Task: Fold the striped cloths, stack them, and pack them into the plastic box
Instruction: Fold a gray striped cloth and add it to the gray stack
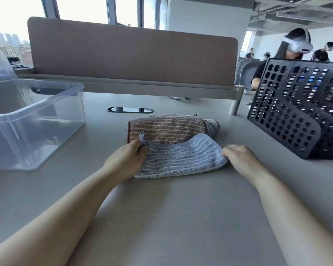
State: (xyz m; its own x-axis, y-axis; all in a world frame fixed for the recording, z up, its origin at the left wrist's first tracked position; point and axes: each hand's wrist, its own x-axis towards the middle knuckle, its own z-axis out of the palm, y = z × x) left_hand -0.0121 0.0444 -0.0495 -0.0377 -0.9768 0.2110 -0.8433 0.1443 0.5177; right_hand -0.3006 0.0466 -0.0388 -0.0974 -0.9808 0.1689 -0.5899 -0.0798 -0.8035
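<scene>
Fingers of my left hand (126, 160) pinched the grey striped cloth (179, 158) at 9 o'clock; my right hand (240, 156) gripped its 3 o'clock edge.

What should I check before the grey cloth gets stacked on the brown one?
1. Left hand pinching the grey striped cloth at its left corner: ok.
2. Right hand gripping its right edge: cannot tell, blurred.
3. Grey cloth folded flat: not ok, far edge lifted.
4. Brown striped cloth folded and clear on top: ok.
5. Plastic box open and empty: ok.
6. Third cloth behind the brown one folded: cannot tell.
</scene>
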